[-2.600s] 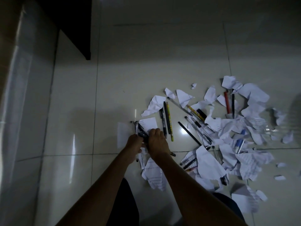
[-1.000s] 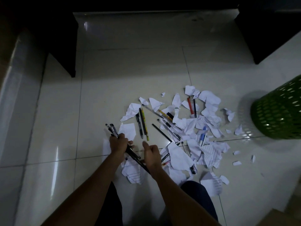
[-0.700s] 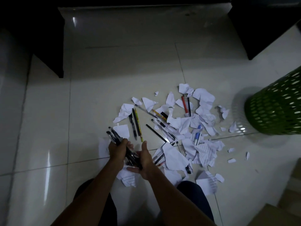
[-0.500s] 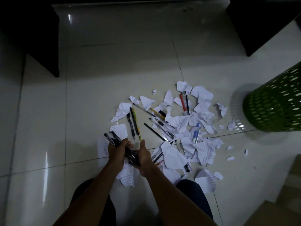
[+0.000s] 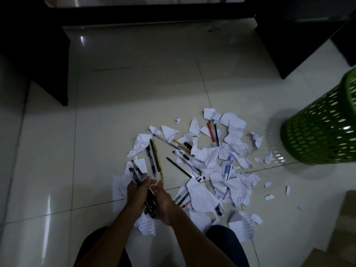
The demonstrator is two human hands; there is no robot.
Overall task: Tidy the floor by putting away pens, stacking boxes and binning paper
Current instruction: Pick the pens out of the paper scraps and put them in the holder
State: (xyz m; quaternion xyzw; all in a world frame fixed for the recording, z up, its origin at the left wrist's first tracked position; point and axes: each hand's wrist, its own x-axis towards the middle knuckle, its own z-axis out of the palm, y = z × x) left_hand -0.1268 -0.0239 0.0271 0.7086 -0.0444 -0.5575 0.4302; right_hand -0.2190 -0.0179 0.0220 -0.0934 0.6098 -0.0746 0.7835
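Note:
A bundle of dark pens (image 5: 139, 179) sits between both hands, just above the tiled floor near my knees. My left hand (image 5: 135, 195) grips the bundle from the left. My right hand (image 5: 163, 201) presses against its lower end from the right. Several loose pens (image 5: 155, 157) lie on the floor beyond the hands, among them a red pen (image 5: 210, 132) and a blue-capped pen (image 5: 227, 169). Torn white paper scraps (image 5: 236, 186) are scattered around and over them. A green perforated bin (image 5: 323, 132) stands at the right.
Dark furniture legs (image 5: 57, 78) stand at the back left, and a dark cabinet (image 5: 289, 45) at the back right. A brown cardboard box (image 5: 344, 228) shows at the lower right corner. My knees (image 5: 225, 239) are at the bottom edge.
The two hands came together around the pen bundle, the right hand closing onto its lower end. The view tilted up and right, bringing the green bin and far furniture into sight.

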